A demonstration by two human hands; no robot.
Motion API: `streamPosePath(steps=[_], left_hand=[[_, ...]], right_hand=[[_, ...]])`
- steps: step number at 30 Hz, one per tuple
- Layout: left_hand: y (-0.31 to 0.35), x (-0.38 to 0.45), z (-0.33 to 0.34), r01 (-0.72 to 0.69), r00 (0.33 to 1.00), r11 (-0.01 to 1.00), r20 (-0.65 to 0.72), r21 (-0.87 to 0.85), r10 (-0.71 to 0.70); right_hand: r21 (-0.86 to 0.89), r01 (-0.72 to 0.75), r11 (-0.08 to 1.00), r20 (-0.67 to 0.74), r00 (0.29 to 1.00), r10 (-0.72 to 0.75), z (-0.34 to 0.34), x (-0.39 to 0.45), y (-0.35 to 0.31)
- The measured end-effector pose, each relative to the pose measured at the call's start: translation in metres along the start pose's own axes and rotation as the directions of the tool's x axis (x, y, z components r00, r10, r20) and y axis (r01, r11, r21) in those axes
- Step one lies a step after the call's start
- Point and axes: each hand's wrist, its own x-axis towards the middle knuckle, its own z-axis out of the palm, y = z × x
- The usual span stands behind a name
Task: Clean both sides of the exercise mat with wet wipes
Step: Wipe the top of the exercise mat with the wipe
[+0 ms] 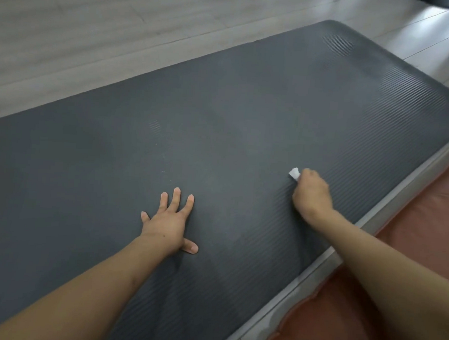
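Head view: I see the dark grey ribbed exercise mat (221, 112) lying flat on the pale wood floor (82, 29), and I place everything against it. My left hand (169, 223) lies palm-down on the mat's near middle, fingers spread and straight. To its right, my right hand (312, 193) curls around a small white wet wipe (294, 173), pressing it to the mat near the right edge. Beyond that edge sits a rust-red cushion (411, 233).
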Motion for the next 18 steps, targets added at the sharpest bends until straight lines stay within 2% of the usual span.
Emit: streamPosePath(steps=[2,3,5,6,7,8,10,11,13,14,16,17,18], left_hand=[[0.000,0.001,0.000,0.002,1.000,1.000,0.003,-0.004,-0.002],[-0.001,0.001,0.000,0.003,1.000,1.000,0.001,-0.001,-0.003],[-0.001,0.001,0.001,0.005,1.000,1.000,-0.008,-0.002,-0.005],[-0.001,0.000,0.000,0.005,1.000,1.000,-0.009,-0.004,-0.005],[-0.001,0.000,0.000,0.003,1.000,1.000,-0.008,-0.005,-0.003],[-0.001,0.000,0.001,0.000,1.000,1.000,-0.009,-0.002,0.000],[0.000,0.000,0.001,0.000,1.000,1.000,-0.014,0.002,0.000],[0.000,0.000,0.001,0.001,1.000,1.000,-0.016,0.001,-0.001],[0.001,0.000,0.001,0.002,1.000,1.000,-0.021,-0.006,-0.002],[0.001,0.000,0.001,0.002,1.000,1.000,-0.018,-0.011,-0.002],[0.001,-0.001,0.001,0.002,1.000,1.000,-0.018,-0.016,-0.002],[0.000,-0.001,0.001,0.002,1.000,1.000,-0.023,-0.014,-0.002],[0.000,-0.001,0.002,0.001,1.000,1.000,-0.027,-0.012,-0.001]], right_hand=[[0.047,0.207,0.977,-0.018,0.978,-0.207,0.017,-0.051,-0.047],[0.086,0.320,0.944,0.055,0.944,-0.325,0.026,-0.087,-0.073],[0.162,0.536,0.829,0.279,0.781,-0.559,0.027,-0.145,-0.104],[0.187,0.616,0.765,0.296,0.707,-0.642,0.024,-0.149,-0.104],[0.183,0.621,0.762,0.276,0.712,-0.646,0.021,-0.135,-0.094],[0.133,0.566,0.814,0.255,0.773,-0.580,0.019,-0.110,-0.077],[0.015,0.336,0.942,0.178,0.926,-0.333,0.011,-0.047,-0.031],[-0.033,0.177,0.984,0.130,0.977,-0.172,0.004,-0.017,-0.007],[-0.021,-0.030,0.999,0.060,0.998,0.032,-0.004,0.002,0.013],[-0.003,-0.038,0.999,0.027,0.999,0.039,-0.003,-0.005,0.004],[0.050,0.077,0.996,0.052,0.995,-0.079,0.009,-0.050,-0.038],[0.097,0.178,0.979,0.115,0.975,-0.189,0.015,-0.085,-0.065],[0.142,0.332,0.932,0.202,0.913,-0.356,0.016,-0.124,-0.087]])
